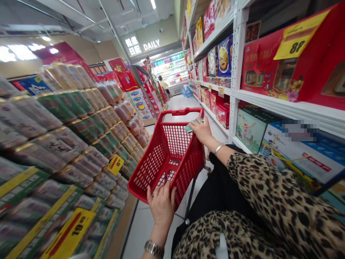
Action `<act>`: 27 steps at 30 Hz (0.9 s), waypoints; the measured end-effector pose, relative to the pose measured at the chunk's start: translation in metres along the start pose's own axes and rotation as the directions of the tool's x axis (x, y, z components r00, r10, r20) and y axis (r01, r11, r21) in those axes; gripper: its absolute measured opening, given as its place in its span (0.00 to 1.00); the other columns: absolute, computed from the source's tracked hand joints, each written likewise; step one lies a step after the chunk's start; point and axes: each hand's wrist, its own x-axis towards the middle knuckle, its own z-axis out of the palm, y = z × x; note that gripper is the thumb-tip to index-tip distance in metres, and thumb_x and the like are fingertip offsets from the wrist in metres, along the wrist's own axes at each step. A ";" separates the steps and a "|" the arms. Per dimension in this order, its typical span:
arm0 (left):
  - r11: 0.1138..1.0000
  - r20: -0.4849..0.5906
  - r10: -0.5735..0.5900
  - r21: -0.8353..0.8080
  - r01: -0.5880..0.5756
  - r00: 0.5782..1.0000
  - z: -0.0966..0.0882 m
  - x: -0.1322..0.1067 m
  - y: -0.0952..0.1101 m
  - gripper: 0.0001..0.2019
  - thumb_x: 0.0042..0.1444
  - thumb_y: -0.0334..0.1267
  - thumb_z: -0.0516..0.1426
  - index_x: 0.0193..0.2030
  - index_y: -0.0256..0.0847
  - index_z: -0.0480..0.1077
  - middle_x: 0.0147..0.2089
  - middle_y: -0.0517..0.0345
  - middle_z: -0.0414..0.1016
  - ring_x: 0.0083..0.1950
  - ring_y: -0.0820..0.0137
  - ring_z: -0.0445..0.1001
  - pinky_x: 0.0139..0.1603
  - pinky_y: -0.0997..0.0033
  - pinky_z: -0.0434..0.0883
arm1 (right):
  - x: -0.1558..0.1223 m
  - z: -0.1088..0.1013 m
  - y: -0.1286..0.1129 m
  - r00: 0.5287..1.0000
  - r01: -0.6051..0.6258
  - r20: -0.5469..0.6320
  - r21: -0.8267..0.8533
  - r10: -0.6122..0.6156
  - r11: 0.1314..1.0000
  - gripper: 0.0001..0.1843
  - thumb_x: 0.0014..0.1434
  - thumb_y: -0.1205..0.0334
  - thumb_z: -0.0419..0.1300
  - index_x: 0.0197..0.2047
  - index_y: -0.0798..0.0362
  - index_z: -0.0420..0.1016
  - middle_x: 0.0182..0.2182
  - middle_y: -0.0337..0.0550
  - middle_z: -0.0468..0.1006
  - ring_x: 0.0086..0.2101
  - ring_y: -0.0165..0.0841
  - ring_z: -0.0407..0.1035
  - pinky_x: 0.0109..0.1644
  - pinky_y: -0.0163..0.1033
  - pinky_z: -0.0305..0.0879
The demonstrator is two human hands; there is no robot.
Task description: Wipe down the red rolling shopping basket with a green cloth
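Observation:
A red plastic shopping cart with lattice walls stands tilted in view before me, its basket holding nothing that I can see. My left hand, with a metal watch at the wrist, grips the cart's near rim, fingers hooked over the edge. On the far right rim, my right hand presses a folded pale green cloth against the plastic. A silver bangle circles that wrist. The cart's handle rises at the far end, apart from both hands.
Stacked packs of cans with yellow price signs line the left. White shelves with gift boxes run along the right. Farther down the aisle are blue-wrapped goods, a person and a lit refrigerated case.

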 end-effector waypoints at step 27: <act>0.998 0.186 0.029 0.053 -0.040 0.982 -0.014 0.000 -0.045 0.21 0.63 0.57 0.53 0.35 0.43 0.75 0.39 0.50 0.80 0.48 0.57 0.74 0.71 0.42 0.51 | -0.055 0.009 -0.079 0.991 -0.113 0.084 0.105 0.105 0.988 0.19 0.70 0.69 0.53 0.53 0.39 0.79 0.57 0.40 0.79 0.61 0.41 0.67 0.65 0.60 0.58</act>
